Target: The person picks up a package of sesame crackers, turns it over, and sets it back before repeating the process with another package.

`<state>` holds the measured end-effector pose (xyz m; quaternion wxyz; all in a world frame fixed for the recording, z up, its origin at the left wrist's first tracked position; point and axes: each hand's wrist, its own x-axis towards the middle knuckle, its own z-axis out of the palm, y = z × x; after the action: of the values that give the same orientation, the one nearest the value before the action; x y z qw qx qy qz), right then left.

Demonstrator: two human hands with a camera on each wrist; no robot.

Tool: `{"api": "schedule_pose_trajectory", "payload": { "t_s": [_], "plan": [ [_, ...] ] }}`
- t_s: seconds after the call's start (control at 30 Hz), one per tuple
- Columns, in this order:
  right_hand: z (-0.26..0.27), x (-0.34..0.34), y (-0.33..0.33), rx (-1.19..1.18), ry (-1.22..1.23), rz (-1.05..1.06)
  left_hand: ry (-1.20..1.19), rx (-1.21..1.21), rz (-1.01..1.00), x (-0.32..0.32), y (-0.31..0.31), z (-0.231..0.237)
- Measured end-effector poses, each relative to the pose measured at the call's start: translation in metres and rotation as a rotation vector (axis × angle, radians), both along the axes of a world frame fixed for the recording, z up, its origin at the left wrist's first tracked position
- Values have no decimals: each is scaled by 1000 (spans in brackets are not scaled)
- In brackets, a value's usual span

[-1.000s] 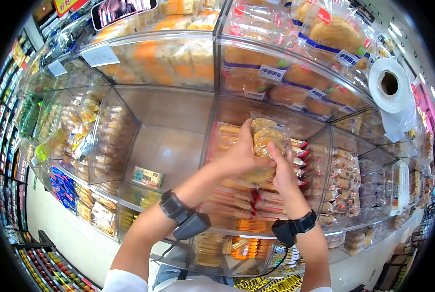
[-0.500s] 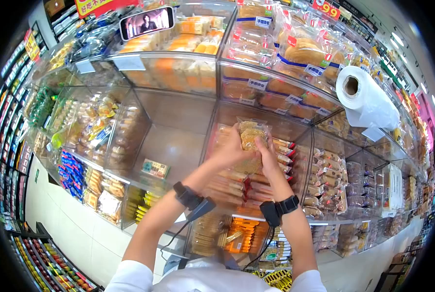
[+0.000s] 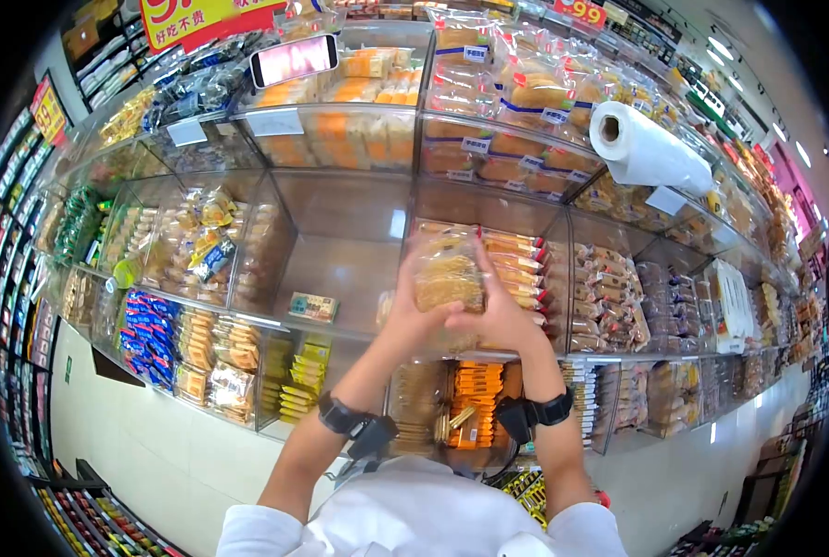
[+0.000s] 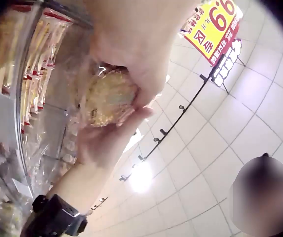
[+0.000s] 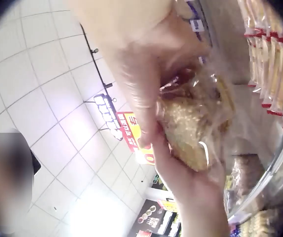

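Note:
Both hands grip one clear plastic pack of round, seed-covered pastries (image 3: 449, 278) above the shelf in the head view. My left hand (image 3: 413, 311) holds its left side and my right hand (image 3: 500, 311) its right side, with the thumbs meeting at the near face. In the left wrist view the seeded surface of the pack (image 4: 107, 98) shows between the two hands. The right wrist view shows the pack (image 5: 188, 128) in crinkled film, the fingers curled round its edges. Behind it lie red-tipped wrapped breads (image 3: 517, 269).
Clear-walled bins surround the hands. A small green-and-white box (image 3: 313, 307) lies in the bin to the left. A phone (image 3: 294, 61) stands on the upper shelf, and a white roll of bags (image 3: 651, 153) sits at the upper right. Orange packets (image 3: 478, 390) fill a lower bin.
Both hands have brought the pack leftward and nearer to the body, and it now stands more upright between them. The head view has shifted, showing more of the upper shelves.

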<state>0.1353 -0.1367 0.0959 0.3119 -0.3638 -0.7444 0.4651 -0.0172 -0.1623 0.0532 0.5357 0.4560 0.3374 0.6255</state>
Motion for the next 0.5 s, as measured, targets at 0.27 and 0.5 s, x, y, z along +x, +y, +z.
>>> {"api": "schedule_pose_trajectory", "payload": {
  "t_s": [0.27, 0.5],
  "plan": [
    [-64, -5, -61, -240, 455, -192, -338, -116, 116, -12, -43, -7],
    [-85, -35, -88, -526, 1095, -326, -340, -74, 225, 10, -59, -26]
  ]
}}
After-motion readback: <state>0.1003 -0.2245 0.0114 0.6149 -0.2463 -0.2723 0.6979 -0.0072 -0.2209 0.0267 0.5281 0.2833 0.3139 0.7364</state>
